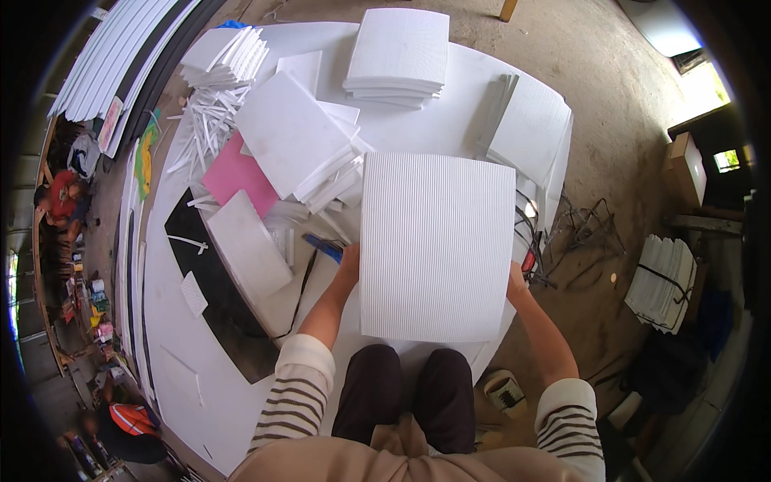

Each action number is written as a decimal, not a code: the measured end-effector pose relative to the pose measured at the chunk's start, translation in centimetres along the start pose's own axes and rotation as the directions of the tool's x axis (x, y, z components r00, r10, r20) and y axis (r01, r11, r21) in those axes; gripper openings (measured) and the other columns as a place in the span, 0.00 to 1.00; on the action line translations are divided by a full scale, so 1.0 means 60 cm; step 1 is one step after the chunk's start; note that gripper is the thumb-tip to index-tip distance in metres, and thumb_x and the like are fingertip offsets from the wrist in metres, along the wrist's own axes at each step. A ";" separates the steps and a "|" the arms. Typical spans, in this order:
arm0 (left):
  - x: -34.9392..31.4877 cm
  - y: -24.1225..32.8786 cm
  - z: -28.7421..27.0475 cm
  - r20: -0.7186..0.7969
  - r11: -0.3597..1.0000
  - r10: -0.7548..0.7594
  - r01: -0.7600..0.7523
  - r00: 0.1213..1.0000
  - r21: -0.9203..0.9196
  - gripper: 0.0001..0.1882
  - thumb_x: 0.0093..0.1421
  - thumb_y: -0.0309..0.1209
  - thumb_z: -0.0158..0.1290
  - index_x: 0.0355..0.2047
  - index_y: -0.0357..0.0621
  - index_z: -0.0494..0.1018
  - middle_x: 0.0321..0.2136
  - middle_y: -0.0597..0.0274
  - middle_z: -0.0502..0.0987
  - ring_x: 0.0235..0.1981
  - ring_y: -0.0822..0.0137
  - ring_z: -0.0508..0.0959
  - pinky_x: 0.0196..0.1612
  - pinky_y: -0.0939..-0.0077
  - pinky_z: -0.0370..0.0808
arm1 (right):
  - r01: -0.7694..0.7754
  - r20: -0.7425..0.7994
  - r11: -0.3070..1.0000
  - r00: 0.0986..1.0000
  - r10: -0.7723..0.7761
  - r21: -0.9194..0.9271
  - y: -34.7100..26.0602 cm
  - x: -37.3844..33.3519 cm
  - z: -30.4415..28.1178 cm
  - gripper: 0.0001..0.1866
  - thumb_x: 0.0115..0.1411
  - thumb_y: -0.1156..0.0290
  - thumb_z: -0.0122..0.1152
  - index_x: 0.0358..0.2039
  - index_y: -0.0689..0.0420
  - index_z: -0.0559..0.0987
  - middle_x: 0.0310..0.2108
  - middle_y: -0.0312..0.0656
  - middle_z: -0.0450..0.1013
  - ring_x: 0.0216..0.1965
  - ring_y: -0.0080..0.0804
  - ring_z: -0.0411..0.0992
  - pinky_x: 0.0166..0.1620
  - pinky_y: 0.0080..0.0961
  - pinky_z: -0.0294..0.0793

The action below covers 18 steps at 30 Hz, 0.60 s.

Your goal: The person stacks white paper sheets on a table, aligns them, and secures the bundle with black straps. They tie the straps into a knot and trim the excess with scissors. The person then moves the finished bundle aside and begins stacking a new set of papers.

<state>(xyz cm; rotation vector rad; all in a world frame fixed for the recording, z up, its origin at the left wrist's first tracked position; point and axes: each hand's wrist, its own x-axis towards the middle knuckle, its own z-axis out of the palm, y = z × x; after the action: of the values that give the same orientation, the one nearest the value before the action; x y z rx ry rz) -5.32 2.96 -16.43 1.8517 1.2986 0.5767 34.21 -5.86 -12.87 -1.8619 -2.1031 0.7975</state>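
A white, finely ribbed rectangular sheet [438, 249] is held up in front of me, over the near side of the white table [181, 353]. My left hand [350, 260] grips its left edge and my right hand [516, 281] grips its right edge. Most of the fingers are hidden behind the sheet, and so is whatever lies beneath it. Just left of my left hand is a blue-handled tool [323, 245], partly covered. Dark cords and a red object [528, 262] lie beside my right hand.
Stacks of white sheets stand at the far middle [397, 52] and far right [530, 128]. Loose white boards [293, 128], thin offcut strips [207, 128], a pink sheet [241, 177] and a black panel [213, 281] cover the left. A tied white bundle [660, 283] stands right, off the table.
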 end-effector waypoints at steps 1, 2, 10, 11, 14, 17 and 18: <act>-0.011 -0.049 0.003 -0.032 0.982 -0.060 0.053 0.998 -0.179 0.09 0.48 0.30 0.46 0.26 0.37 0.71 0.23 0.47 0.73 0.26 0.50 0.74 0.27 0.62 0.70 | 0.077 0.030 0.996 0.997 -0.075 -0.053 -0.012 0.005 -0.002 0.09 0.49 0.71 0.48 0.30 0.61 0.69 0.25 0.52 0.69 0.25 0.49 0.69 0.25 0.38 0.68; -0.010 -0.063 0.009 -0.034 0.964 -0.081 0.069 0.996 -0.255 0.09 0.47 0.30 0.46 0.25 0.37 0.71 0.22 0.47 0.73 0.25 0.49 0.74 0.26 0.62 0.70 | 0.124 0.059 0.985 0.991 -0.118 -0.122 -0.006 0.001 0.006 0.09 0.49 0.71 0.48 0.30 0.61 0.69 0.24 0.51 0.69 0.25 0.49 0.69 0.26 0.38 0.68; -0.015 0.040 -0.011 0.152 0.999 0.019 -0.026 0.988 0.041 0.12 0.48 0.32 0.49 0.32 0.41 0.72 0.27 0.51 0.74 0.31 0.54 0.75 0.31 0.66 0.71 | -0.083 -0.132 0.994 0.987 0.092 0.070 -0.057 0.032 -0.081 0.10 0.49 0.69 0.47 0.31 0.59 0.70 0.27 0.49 0.69 0.30 0.47 0.69 0.31 0.37 0.68; -0.016 0.031 -0.010 0.160 0.984 0.135 -0.151 0.978 0.093 0.14 0.48 0.33 0.49 0.36 0.41 0.71 0.31 0.51 0.73 0.34 0.55 0.74 0.34 0.67 0.70 | -0.110 -0.117 0.990 0.986 0.120 0.089 -0.059 0.039 -0.086 0.10 0.50 0.68 0.47 0.31 0.59 0.70 0.28 0.49 0.69 0.31 0.47 0.69 0.32 0.37 0.68; -0.021 -0.001 -0.015 0.166 0.873 0.398 -0.428 0.902 0.234 0.19 0.50 0.34 0.49 0.42 0.42 0.67 0.39 0.51 0.71 0.40 0.58 0.72 0.40 0.69 0.69 | -0.129 0.007 0.991 0.992 0.128 0.033 -0.074 0.042 -0.093 0.10 0.50 0.67 0.47 0.30 0.59 0.70 0.27 0.49 0.69 0.31 0.47 0.69 0.32 0.37 0.68; -0.014 0.001 -0.017 0.155 0.922 0.295 -0.324 0.943 0.214 0.19 0.51 0.35 0.48 0.43 0.42 0.67 0.39 0.51 0.71 0.41 0.57 0.71 0.40 0.69 0.69 | -0.105 0.056 0.994 0.993 0.104 0.029 -0.094 0.033 -0.107 0.09 0.49 0.67 0.47 0.26 0.60 0.71 0.25 0.50 0.69 0.30 0.48 0.70 0.32 0.38 0.68; -0.015 -0.001 -0.015 0.143 0.950 0.220 -0.245 0.965 0.195 0.19 0.51 0.35 0.48 0.43 0.41 0.66 0.40 0.51 0.71 0.41 0.57 0.71 0.40 0.69 0.69 | -0.087 0.052 0.995 0.995 0.084 0.051 -0.099 0.028 -0.109 0.09 0.49 0.67 0.47 0.25 0.60 0.71 0.25 0.50 0.70 0.30 0.49 0.70 0.32 0.38 0.68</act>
<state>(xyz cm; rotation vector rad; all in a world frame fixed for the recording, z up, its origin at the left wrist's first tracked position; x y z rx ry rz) -6.37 2.44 -15.87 2.2010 1.1039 0.4538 32.20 -2.91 -4.63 -1.9344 -2.0219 0.9193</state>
